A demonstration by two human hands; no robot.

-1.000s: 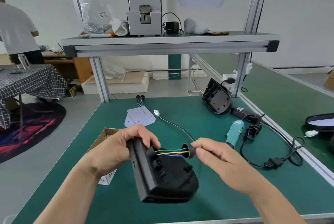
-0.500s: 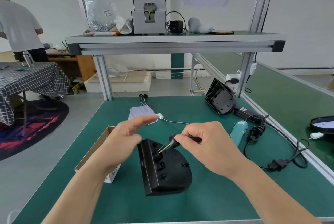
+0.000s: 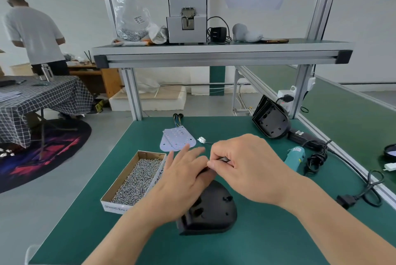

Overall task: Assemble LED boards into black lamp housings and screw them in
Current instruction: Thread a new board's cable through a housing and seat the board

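A black lamp housing (image 3: pixel 216 211) lies on the green bench top, its far end hidden under my hands. My left hand (image 3: pixel 184 174) lies over that far end with fingers straight, pointing away. Beside it, my right hand (image 3: pixel 242 166) pinches a small black cable part (image 3: pixel 224 159) at the housing's far edge; the coloured wires are hidden. Pale LED boards (image 3: pixel 177 139) with coloured leads lie farther back, a white connector (image 3: pixel 201 140) next to them. More black housings (image 3: pixel 271 120) lean at the back right.
An open cardboard box of small screws (image 3: pixel 137 179) stands just left of my hands. A teal electric screwdriver (image 3: pixel 296 157) with a coiled black cable (image 3: pixel 317 157) lies at the right. An upper shelf (image 3: pixel 214 52) spans the bench. A person stands far left.
The housing went from held upright in my left hand to lying on the bench. My left hand let go and now rests over it; my right hand brought the cable part in close.
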